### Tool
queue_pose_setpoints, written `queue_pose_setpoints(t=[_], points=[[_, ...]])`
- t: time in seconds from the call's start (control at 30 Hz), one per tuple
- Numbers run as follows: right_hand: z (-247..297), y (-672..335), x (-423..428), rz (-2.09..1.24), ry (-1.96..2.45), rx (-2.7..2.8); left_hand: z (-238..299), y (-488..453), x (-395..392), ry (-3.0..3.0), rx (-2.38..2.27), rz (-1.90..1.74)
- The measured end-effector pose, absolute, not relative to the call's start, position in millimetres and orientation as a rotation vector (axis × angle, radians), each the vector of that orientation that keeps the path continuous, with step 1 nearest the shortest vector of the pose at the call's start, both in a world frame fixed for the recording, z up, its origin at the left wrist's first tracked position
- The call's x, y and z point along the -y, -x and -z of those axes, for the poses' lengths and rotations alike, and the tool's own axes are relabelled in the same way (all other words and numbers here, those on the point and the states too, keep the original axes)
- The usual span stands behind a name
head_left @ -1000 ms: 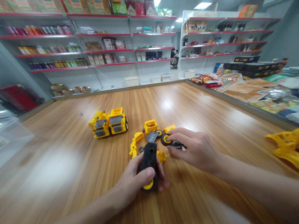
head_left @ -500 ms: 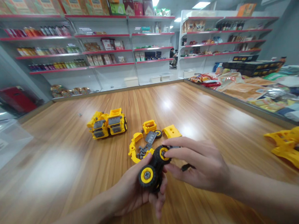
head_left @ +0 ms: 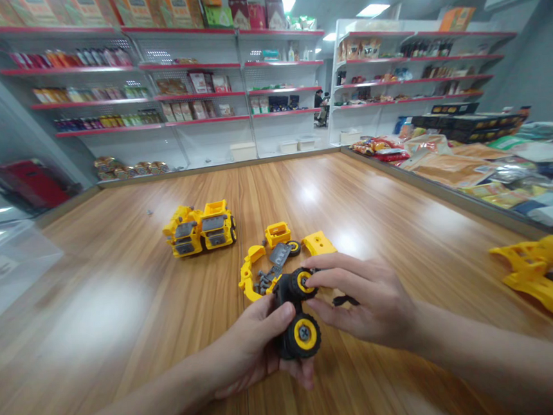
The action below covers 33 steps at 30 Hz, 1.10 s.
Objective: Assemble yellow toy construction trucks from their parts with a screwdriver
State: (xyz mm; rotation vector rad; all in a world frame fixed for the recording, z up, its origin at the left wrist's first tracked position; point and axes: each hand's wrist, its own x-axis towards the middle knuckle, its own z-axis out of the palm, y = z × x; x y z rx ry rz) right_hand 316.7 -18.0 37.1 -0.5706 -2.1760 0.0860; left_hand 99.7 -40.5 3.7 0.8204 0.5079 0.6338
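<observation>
My left hand (head_left: pixel 256 341) grips a black toy vehicle chassis (head_left: pixel 280 297), thumb on top and fingers underneath. Two black wheels with yellow hubs face me. The lower wheel (head_left: pixel 303 335) shows a grey cross-slot screw at its centre. At the upper wheel (head_left: pixel 303 283), the fingertips and thumb of my right hand (head_left: pixel 368 293) close round the tyre and hub. Just beyond lie a curved yellow part (head_left: pixel 247 276), a grey plate (head_left: pixel 279 254), a loose wheel (head_left: pixel 293 248), small grey screws (head_left: pixel 265 279), a yellow box-shaped part (head_left: pixel 277 234) and a yellow panel (head_left: pixel 319 243).
Two yellow toy trucks (head_left: pixel 199 229) stand side by side at the left on the wooden table (head_left: pixel 143 296). Yellow plastic pieces (head_left: pixel 546 271) lie by the right edge. A clear bin (head_left: pixel 15 263) is at far left, packaged goods (head_left: pixel 466 162) at right, stocked shelves (head_left: pixel 201 120) behind.
My left hand has turned the chassis, swinging the lower wheel to the right, under the upper one. The left thumb now lies across the chassis. My right fingers stay at the upper wheel.
</observation>
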Motion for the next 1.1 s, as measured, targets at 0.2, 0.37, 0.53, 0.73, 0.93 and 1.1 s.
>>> queue_pose_setpoints(t=[0.2,0.37,0.53,0.73,0.93,1.1], points=[[-30.9,-314.0,16.8,-0.216,0.553,2.17,-2.6,-98.2,39.6,-0.828,-0.473,-0.644],[-29.9,-313.1,17.0,-0.314,0.616,2.137,-3.8,-100.5,40.7,-0.834,-0.516,-0.669],[-29.6,-313.6,16.6,-0.387,0.736,2.087,-9.5,-103.6,40.9,-0.76,-0.547,-0.616],[-27.6,-312.6,17.1,-0.503,0.898,2.014,-10.1,-104.0,41.0,-0.792,-0.556,-0.698],[-24.1,-310.9,17.1,-0.591,0.956,1.979,-8.6,-104.2,41.1,-0.808,-0.526,-0.68],[-24.2,-311.2,18.2,-0.54,0.858,2.01,-9.2,-102.5,40.8,-0.744,-0.479,-0.703]])
